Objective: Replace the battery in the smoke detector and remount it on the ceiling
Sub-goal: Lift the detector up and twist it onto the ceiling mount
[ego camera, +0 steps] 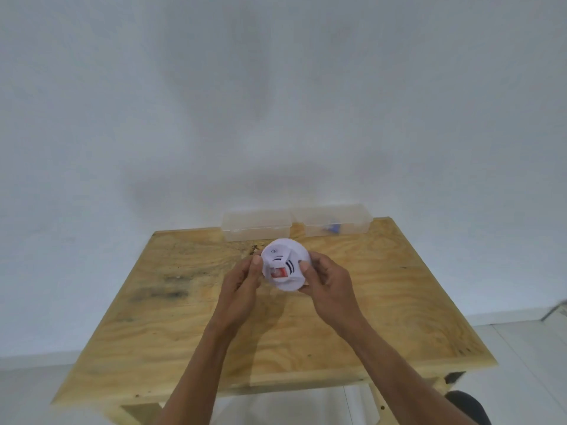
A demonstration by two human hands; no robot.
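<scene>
Head view: you are holding the round white plastic smoke detector [284, 265] in the air over the pale plywood bench [184, 317], near its far half. Your left hand [242, 283] pinches the detector's left edge with thumb and fingertips, and your right hand [325, 282] grips its right edge and underside, fingers curled round it. The detector is tilted toward you, and a red block [279, 273], probably a battery, shows in an opening in its body. So the detector is off the ceiling and a cell seems to sit in its compartment; whether that is the old or the new one you cannot tell from here. Closing up and remounting on the ceiling look to be left. Two clear plastic lidded boxes [257, 228] stand along the bench's far edge against the white wall [276, 102]; the right one holds something small and blue [333, 229].
</scene>
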